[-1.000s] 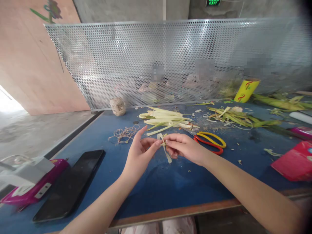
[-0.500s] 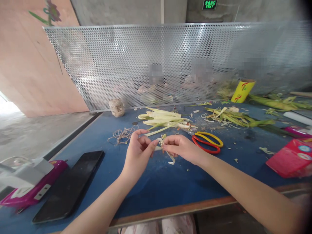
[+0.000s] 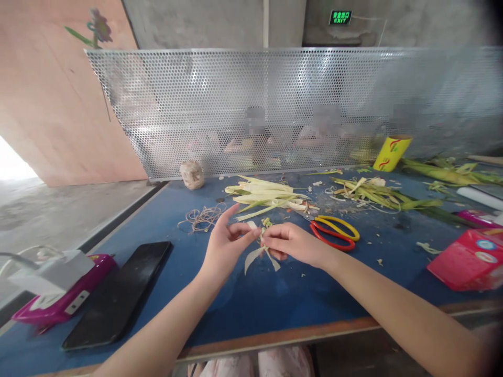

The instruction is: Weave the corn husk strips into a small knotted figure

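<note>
Both hands meet above the blue table (image 3: 255, 309) and pinch a small piece of pale leaf strips (image 3: 259, 254). My left hand (image 3: 226, 246) holds it between thumb and fingertips, index finger raised. My right hand (image 3: 293, 243) is closed on it from the right. Two loose strip ends hang down below the fingers. A pile of pale green leaf strips (image 3: 263, 196) lies just behind the hands. Scissors with red and yellow handles (image 3: 334, 233) rest on the table right of my right hand.
A black phone (image 3: 120, 293) and a pink device (image 3: 58, 301) lie at the left. A coil of string (image 3: 202, 217) and a twine ball (image 3: 192, 174) sit behind. More leaves (image 3: 377, 193), a yellow cup (image 3: 392, 153) and a red box (image 3: 467, 259) are at the right. A perforated metal screen (image 3: 275, 110) backs the table.
The hands shifted slightly and reworked the strips; the loose ends now hang down spread apart in two. My left index finger has lifted again.
</note>
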A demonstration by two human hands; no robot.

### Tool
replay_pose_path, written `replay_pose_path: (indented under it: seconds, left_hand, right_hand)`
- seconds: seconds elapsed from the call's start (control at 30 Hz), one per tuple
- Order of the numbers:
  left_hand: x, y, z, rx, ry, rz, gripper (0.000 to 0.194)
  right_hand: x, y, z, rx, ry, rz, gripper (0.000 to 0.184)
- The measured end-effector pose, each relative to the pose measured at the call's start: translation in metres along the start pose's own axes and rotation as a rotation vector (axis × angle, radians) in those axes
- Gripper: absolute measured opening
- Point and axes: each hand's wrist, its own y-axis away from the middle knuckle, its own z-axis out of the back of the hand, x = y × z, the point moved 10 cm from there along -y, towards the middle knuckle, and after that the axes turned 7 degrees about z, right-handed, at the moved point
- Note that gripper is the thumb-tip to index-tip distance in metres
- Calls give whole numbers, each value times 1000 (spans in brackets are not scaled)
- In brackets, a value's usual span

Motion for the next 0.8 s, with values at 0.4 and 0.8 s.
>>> replay_pose_path:
  seconds: [0.4,0.8]
  left_hand:
    - [4,2,-12,110,-137,38,78]
    - [-1,-2,-10,131,-249,-20,75]
  right_hand:
    - [0,-1,17,-131,-37,-4,30]
    - [-3,-2,32,-183,42,22,16]
